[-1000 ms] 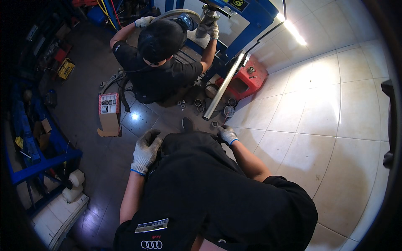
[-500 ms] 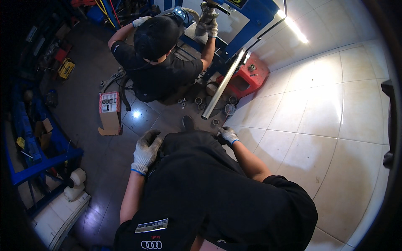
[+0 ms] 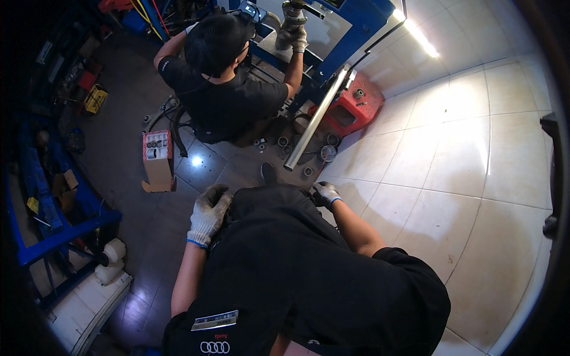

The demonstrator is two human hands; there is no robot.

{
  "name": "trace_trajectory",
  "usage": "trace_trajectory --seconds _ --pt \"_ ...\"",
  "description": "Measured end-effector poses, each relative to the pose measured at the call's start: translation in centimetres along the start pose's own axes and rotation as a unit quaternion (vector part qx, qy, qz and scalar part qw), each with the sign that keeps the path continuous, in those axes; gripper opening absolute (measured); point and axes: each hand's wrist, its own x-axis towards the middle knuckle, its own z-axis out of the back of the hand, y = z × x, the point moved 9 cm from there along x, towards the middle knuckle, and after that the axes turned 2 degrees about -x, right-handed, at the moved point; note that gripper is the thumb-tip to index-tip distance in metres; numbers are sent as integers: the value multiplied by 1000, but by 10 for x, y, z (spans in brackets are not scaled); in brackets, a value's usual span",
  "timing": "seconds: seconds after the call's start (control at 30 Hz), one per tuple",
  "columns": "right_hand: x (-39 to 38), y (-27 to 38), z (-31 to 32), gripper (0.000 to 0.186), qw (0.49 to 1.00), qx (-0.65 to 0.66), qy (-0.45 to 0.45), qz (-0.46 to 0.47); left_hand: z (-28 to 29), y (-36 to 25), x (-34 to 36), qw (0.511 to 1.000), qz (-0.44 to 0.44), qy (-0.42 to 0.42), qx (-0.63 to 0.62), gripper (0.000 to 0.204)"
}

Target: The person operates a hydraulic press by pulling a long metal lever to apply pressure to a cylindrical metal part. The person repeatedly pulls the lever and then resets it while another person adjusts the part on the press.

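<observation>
My left hand [image 3: 209, 215], in a soiled white knit glove, rests on the left side of my dark trousers [image 3: 270, 204]. Its fingers are loosely bent, with nothing seen in them. On the other side, my gloved right hand [image 3: 325, 194] lies by my right knee, fingers loosely apart; its dark underside is partly hidden. Ahead of me a co-worker in a black cap [image 3: 215, 48] faces a blue metal frame [image 3: 356, 32]. The co-worker's gloved right hand [image 3: 298, 38] is raised to a metal cylindrical part [image 3: 293, 16] in that frame.
A long metal tube [image 3: 317, 118] slants beside a red plastic container [image 3: 356, 107]. Several metal rings [image 3: 284, 141] lie on the floor nearby. An open carton of parts [image 3: 158, 160] and dark curved arms [image 3: 178, 127] lie left of the co-worker. A blue rack [image 3: 65, 234] stands left; a tiled wall [image 3: 427, 196] rises right.
The view has shifted slightly. The co-worker's head has turned and moved a little left, and their raised right hand is slightly lower on the picture's left. My hands stay in place.
</observation>
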Motion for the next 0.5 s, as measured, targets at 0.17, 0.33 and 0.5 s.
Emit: trace_trajectory --seconds 0.17,0.33,0.5 --pt "14 -18 -7 41 999 35 13 -24 0 -7 0 1000 -8 -2 29 35" --pt "-5 -11 -1 42 982 130 3 -138 -2 -8 0 1000 -10 0 20 35" --pt "-10 2 1 42 983 128 0 -131 -3 -5 0 1000 -10 2 16 35"
